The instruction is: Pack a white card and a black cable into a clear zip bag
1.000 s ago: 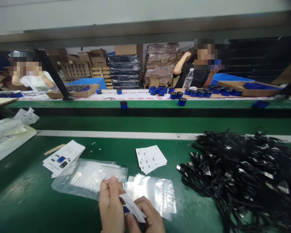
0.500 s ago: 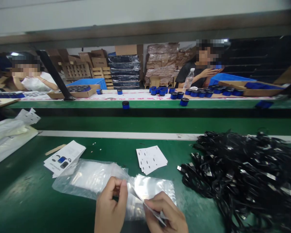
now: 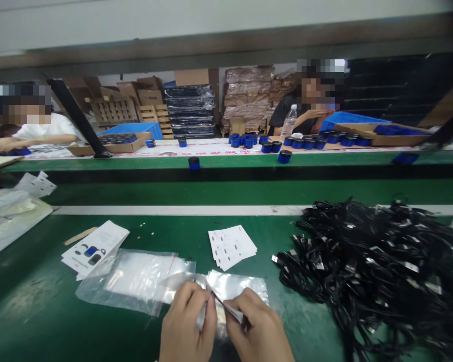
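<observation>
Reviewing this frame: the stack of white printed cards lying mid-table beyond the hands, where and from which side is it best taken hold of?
Probably the near right corner of the white card stack, coming from the right hand side. The cards lie flat and fanned on the green table, so their offset edges there offer a lip to pinch, and the black cable pile sits apart, farther right.

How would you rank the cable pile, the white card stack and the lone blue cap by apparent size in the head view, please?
1. cable pile
2. white card stack
3. lone blue cap, though it lies farther from the camera, so its true size is unsure.
</observation>
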{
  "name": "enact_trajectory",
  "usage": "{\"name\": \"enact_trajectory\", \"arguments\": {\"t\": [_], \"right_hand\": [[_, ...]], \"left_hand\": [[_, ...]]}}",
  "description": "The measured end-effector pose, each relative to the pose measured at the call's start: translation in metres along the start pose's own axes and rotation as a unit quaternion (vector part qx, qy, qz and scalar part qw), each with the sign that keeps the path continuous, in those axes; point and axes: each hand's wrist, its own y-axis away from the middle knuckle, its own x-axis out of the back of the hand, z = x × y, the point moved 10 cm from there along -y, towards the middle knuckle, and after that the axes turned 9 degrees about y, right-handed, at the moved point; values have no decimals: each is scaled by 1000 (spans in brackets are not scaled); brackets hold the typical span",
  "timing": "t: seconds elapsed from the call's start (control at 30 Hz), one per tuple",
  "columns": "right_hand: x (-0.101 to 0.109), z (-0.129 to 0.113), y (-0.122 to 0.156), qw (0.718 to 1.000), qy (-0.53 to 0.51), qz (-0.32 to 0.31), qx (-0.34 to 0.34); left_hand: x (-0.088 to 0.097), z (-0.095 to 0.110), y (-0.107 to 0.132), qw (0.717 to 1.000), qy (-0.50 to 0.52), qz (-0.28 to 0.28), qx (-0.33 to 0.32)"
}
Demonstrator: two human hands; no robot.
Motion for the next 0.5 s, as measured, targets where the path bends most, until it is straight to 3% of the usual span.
{"name": "enact_trajectory", "arguments": {"t": [0.1, 0.33, 0.4, 0.5], "right_hand": [[-5, 0, -5, 998, -2, -67, -16], [14, -18, -2, 985, -96, -131, 60], [19, -7, -4, 988, -101, -109, 31], [28, 15, -8, 988, -145, -22, -45]], "left_hand": [[-3, 4, 4, 999, -21, -4, -28], [-8, 5, 6, 999, -12, -28, -29], [-9, 9, 6, 999, 10, -29, -40], [-12, 16, 8, 997, 43, -30, -58]]}}
